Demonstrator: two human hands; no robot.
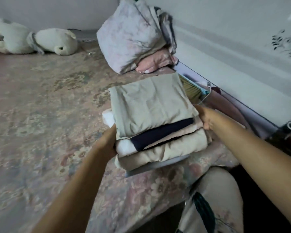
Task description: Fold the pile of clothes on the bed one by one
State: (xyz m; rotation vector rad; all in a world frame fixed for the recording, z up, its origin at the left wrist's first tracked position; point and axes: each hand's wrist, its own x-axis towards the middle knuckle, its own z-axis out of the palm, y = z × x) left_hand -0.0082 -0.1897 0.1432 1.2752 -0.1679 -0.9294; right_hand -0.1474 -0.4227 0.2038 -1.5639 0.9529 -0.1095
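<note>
Left hand (107, 143): pressed against the left side of the stack of folded clothes (156, 121), fingers hidden behind the fabric; whether they curl round it cannot be told.
Right hand (207, 118): at the stack's right side, fingers bent against the middle layers, gripping.
Stack: grey-green piece on top, then dark navy, white, beige and pale blue layers; sits near the right edge of the bed (40, 115). No readable labels or writing.
Bed: faded floral cover in pink and beige.
Far edge: bundled floral quilt (129, 36) atop a pink pillow (156, 63); white plush toy (32, 39) towards the far left corner.
Right: pale wall (225, 22) with a dark leaf motif.
</note>
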